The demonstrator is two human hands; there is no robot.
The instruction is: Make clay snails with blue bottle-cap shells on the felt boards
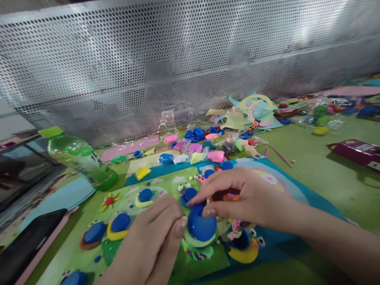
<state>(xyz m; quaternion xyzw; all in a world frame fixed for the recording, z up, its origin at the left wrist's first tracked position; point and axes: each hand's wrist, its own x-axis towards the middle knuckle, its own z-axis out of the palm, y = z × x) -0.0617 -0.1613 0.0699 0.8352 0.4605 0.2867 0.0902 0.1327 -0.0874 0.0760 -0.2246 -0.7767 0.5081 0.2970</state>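
Observation:
A green craft board (pixel 89 241) lies before me with several clay snails, each topped by a blue bottle cap. My left hand (pixel 148 241) and my right hand (pixel 243 198) meet over one blue cap (pixel 202 227) that sits on a pale green clay ring near the board's middle. The left thumb presses the cap's left edge. The right thumb and forefinger pinch its top edge. Other cap snails sit at the left (pixel 120 223) and the right (pixel 245 247). A red and yellow clay sun (pixel 109 201) lies at the board's upper left.
A green bottle (pixel 80 158) lies tilted at the left, beside a dark screen (pixel 23 174). Bags of coloured clay (pixel 192 148) and loose blue caps (pixel 196 133) lie beyond the board. Paper scraps (pixel 252 111) pile at the back right. A purple box (pixel 356 152) sits at the right, under a perforated metal wall (pixel 190 59).

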